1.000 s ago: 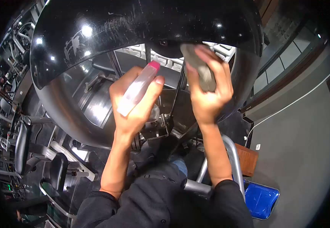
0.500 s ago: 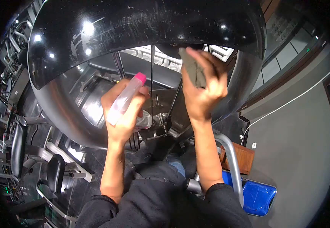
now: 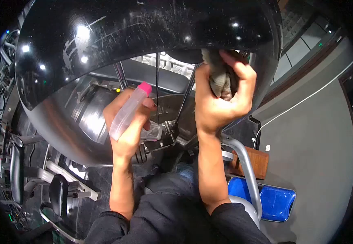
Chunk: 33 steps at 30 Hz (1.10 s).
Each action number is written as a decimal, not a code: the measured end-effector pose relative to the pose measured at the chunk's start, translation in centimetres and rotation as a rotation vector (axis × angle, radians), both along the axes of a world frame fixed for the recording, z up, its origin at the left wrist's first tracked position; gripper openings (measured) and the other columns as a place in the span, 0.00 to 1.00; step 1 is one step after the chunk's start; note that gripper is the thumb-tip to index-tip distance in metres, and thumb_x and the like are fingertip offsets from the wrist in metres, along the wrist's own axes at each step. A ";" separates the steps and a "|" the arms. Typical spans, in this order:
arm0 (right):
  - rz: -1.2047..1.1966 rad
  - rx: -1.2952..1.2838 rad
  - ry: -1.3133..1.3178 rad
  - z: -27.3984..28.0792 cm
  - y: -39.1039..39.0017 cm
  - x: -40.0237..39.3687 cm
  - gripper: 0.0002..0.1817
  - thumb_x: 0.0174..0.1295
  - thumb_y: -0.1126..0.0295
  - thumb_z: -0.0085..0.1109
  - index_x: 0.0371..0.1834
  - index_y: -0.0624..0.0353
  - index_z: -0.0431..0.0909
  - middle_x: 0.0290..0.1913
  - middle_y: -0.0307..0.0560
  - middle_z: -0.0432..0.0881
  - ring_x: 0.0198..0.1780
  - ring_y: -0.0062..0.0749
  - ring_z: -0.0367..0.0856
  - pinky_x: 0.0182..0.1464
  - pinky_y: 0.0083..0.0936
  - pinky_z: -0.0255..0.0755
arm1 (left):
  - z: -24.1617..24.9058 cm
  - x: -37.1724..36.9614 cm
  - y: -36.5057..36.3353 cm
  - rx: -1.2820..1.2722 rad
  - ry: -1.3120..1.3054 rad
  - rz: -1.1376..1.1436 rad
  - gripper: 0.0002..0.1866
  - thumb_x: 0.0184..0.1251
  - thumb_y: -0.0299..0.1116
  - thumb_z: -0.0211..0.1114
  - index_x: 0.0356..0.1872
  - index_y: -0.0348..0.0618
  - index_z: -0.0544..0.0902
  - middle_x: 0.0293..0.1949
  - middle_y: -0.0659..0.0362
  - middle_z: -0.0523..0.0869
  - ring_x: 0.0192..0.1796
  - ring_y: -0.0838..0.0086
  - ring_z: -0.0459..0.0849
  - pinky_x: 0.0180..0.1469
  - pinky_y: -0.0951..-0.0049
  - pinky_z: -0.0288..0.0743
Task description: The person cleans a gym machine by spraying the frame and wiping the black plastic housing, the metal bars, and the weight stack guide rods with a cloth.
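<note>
My left hand [image 3: 125, 122] is wrapped round a spray bottle whose head [image 3: 130, 112] is cloudy white with a pink nozzle. The bottle's clear body [image 3: 152, 132] shows below my fingers. In my right hand [image 3: 223, 95] is a bunched grey-green cloth [image 3: 220, 79], gripped between thumb and fingers. That hand is up at the lower edge of a glossy black curved cover [image 3: 152, 30], which has pale scuffs and scratches. Dark upright rods [image 3: 158, 89] stand behind the opening, between my hands.
A grey curved frame [image 3: 68, 138] runs round the opening on the left. Gym machines with black pads [image 3: 58, 195] stand at left. On the right are a bent metal tube [image 3: 247, 175], a wooden box [image 3: 258, 163], a blue seat [image 3: 278, 203] and a grey wall [image 3: 310, 150].
My right hand has moved slightly right and rotated, and the cloth is now more crumpled, close to the cover's edge. My left hand has shifted slightly left with the spray bottle.
</note>
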State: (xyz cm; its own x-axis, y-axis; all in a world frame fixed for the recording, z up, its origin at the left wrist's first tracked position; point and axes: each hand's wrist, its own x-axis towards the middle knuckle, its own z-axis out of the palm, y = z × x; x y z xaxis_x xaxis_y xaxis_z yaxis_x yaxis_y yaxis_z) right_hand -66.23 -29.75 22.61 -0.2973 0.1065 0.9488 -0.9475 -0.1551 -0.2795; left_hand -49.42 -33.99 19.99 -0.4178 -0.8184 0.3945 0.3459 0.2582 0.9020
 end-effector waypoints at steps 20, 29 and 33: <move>-0.282 0.621 0.431 2.3 0.6 2.2 0.10 0.40 0.64 0.65 0.29 0.41 0.87 0.31 0.28 0.82 0.34 0.31 0.79 0.27 0.21 0.70 | -1.1 -1.6 -2.4 0.014 0.004 -0.107 0.10 0.64 0.33 0.64 0.36 0.33 0.82 0.28 0.56 0.85 0.20 0.82 0.75 0.24 0.82 0.68; -0.259 0.580 0.684 -0.5 3.1 -3.0 0.10 0.48 0.64 0.70 0.36 0.44 0.89 0.43 0.25 0.87 0.42 0.27 0.84 0.26 0.16 0.77 | -2.1 -0.6 -3.4 0.016 -0.018 -0.095 0.16 0.66 0.38 0.65 0.41 0.32 0.83 0.30 0.53 0.86 0.21 0.79 0.77 0.24 0.80 0.69; -0.174 0.414 0.528 0.4 4.0 -3.4 0.15 0.37 0.70 0.77 0.33 0.44 0.90 0.37 0.28 0.88 0.42 0.31 0.80 0.37 0.22 0.79 | -2.0 -0.3 -3.4 -0.029 -0.134 0.019 0.25 0.64 0.53 0.61 0.33 0.35 0.78 0.29 0.53 0.82 0.20 0.76 0.76 0.21 0.77 0.67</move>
State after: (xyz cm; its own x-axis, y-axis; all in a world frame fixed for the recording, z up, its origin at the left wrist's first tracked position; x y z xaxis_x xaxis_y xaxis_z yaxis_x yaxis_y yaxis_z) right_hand -69.66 -25.74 22.99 0.2045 -0.2911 0.9346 -0.9743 0.0312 0.2230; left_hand -49.77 -37.39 18.00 -0.4530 -0.8157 0.3597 0.2175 0.2902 0.9319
